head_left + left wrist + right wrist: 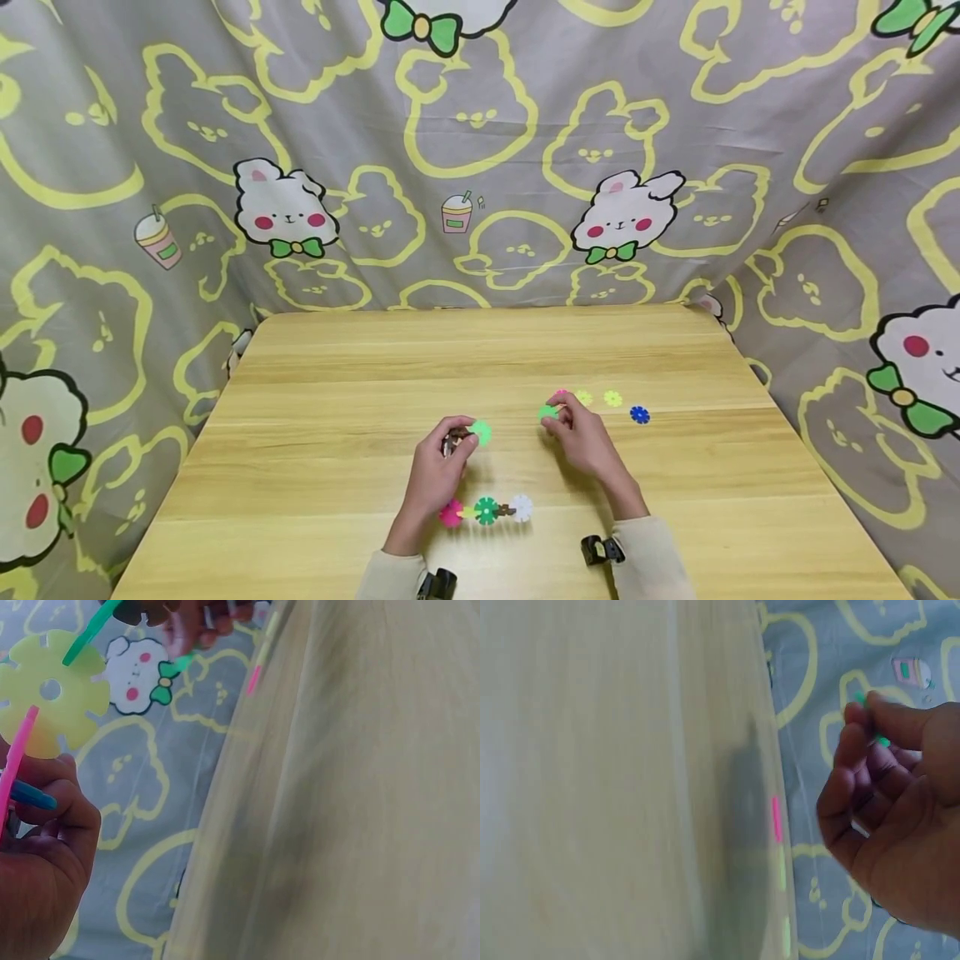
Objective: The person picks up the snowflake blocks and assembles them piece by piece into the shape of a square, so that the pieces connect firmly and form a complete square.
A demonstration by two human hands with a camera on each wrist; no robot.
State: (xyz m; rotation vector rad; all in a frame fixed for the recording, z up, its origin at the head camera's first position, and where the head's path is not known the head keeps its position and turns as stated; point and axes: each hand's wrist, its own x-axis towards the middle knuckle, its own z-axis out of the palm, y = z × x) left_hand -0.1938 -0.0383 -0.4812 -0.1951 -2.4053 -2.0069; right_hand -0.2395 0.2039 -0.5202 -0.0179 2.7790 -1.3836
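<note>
My left hand pinches a light green notched snowflake disc between thumb and fingers, with a dark brown piece partly hidden behind them. Beside its wrist runs a linked chain of discs: pink, yellow, green, brown and white. This chain looks raised off the tabletop; the fingers hide where it joins what I hold. The left wrist view also shows a blue piece at the fingers. My right hand pinches another light green disc, seen edge-on in the right wrist view.
Loose discs lie on the wooden table beyond my right hand: a pink one partly covered, two yellow ones and a blue one. A patterned curtain surrounds the table's back and sides.
</note>
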